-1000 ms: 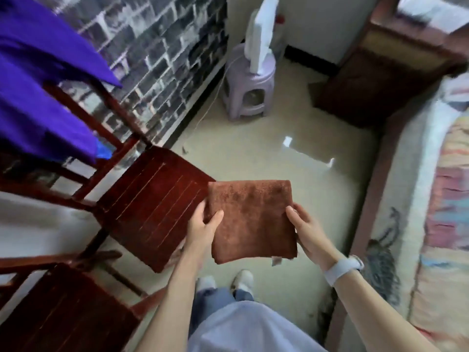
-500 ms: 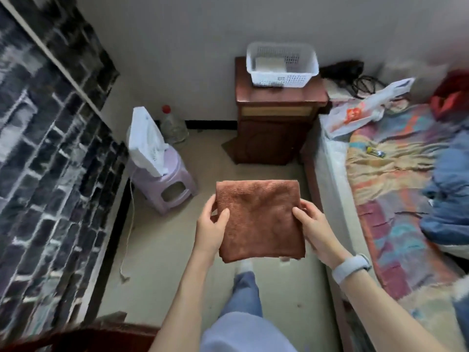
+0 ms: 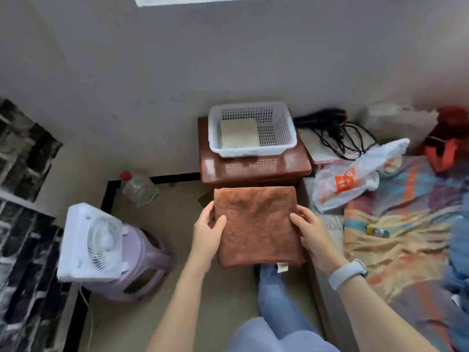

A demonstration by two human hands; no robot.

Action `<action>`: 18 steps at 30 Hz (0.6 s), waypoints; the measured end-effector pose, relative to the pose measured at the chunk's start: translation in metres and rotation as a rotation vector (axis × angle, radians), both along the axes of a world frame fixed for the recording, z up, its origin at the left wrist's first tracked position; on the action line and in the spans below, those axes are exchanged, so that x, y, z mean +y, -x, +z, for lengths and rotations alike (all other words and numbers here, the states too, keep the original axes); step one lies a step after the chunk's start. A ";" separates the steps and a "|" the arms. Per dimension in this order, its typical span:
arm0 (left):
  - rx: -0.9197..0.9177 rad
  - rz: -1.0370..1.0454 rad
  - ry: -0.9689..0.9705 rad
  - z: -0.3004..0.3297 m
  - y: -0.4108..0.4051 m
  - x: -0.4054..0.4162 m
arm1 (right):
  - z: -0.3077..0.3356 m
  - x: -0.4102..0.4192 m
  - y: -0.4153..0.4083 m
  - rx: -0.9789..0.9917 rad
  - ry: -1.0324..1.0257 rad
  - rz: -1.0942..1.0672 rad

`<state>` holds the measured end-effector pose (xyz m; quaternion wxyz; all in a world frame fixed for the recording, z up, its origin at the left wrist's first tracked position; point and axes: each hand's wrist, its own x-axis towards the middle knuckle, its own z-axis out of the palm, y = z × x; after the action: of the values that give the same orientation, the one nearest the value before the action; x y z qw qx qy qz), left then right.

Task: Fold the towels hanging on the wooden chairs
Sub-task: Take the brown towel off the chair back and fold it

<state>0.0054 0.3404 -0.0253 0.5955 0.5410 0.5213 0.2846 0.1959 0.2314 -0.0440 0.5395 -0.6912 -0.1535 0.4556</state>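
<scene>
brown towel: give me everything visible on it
The brown towel is a plush, microfibre-looking cloth folded into a flat, roughly square pad, layered edges along the bottom. A small white tag hangs from its lower edge. It is held in the air in front of the wooden cabinet. The left hand pinches its left edge, thumb on top; the right hand grips its right edge likewise.

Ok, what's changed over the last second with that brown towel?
The view swung from the wooden chairs to the nightstand with the white basket, now right beyond the brown towel. Unchanged: the towel is folded square, the left hand and right hand gripping its side edges.
</scene>
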 end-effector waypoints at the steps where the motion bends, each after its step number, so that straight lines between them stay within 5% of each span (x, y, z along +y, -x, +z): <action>1: 0.001 0.017 0.004 -0.002 -0.019 0.022 | -0.002 0.025 -0.019 0.006 0.001 0.005; 9: 0.055 0.142 0.118 -0.007 -0.148 0.194 | -0.007 0.211 -0.139 0.030 0.042 0.064; 18: 0.175 0.161 0.133 -0.061 -0.201 0.328 | -0.055 0.349 -0.182 0.039 0.130 0.135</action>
<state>0.2060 0.6681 -0.0861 0.5577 0.4792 0.6307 0.2479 0.3776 0.5807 -0.0987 0.4643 -0.7039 -0.1594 0.5133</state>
